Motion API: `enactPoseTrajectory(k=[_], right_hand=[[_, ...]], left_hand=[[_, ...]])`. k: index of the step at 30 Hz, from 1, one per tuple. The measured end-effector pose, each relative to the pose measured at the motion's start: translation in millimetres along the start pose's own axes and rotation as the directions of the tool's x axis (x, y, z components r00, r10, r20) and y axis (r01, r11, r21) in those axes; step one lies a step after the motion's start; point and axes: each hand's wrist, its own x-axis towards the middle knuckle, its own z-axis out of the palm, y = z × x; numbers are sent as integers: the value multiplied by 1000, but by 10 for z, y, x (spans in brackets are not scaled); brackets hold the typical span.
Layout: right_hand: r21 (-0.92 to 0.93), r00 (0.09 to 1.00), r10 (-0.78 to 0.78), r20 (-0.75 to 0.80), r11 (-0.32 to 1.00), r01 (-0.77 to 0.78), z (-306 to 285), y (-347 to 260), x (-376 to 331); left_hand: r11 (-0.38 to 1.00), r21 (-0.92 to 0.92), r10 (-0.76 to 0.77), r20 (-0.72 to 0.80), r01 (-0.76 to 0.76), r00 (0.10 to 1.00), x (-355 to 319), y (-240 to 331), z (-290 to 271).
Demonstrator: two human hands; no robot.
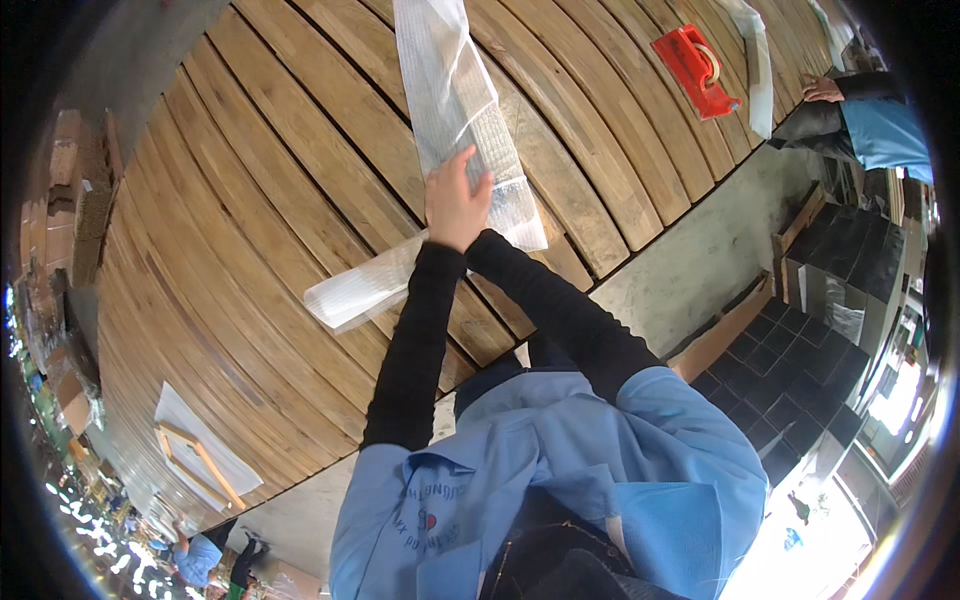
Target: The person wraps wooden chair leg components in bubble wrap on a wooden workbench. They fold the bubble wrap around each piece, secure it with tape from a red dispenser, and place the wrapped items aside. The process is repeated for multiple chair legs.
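**Pressing down the long plastic sleeve on the slatted table**

At the lower left of the frame we are seeing 1 small wooden frame (pixel 195 462) lying on a white sheet (pixel 205 450), well apart from our work. In the middle we are reaching both black-sleeved arms onto the slatted wooden table (pixel 270 180), and 1 hand, the left hand (pixel 455 200), is lying flat on the clear plastic sleeve (pixel 455 90), fingers spread and pressing. We are not seeing the right hand, tucked under the left; we cannot tell whether it is pinching anything. 1 folded end of the sleeve (pixel 365 288) is jutting toward the lower left, under our wrists.

We are judging that the slick film could be slipping or creasing crookedly if the pressing hand lets up.

At the upper right we are counting 1 red tape dispenser (pixel 697 68), 1 second plastic strip (pixel 757 60) and 1 co-worker's hand (pixel 822 90).
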Motion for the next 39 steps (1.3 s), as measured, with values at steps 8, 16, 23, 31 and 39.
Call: enactPoseTrajectory(k=[8,16,23,31,39], right_hand=[[838,488,-708,510,536,-97,-1701,582,-129],[683,845,534,-11,621,-384,-582,1449,1054],[868,914,398,76,425,-257,-1074,1036,729],[638,916,190,-353,766,87,-1634,368,-281],[916,956,-231,-180,316,248,-2059,501,-322]], left_hand=[[514,-521,-557,401,681,727,466,-707,492],[385,-521,-554,530,762,642,647,-469,727],[469,-604,-355,539,645,764,515,68,94],[605,-463,-292,629,648,721,191,557,-512],[92,-911,-111,392,403,913,-316,492,-882]])
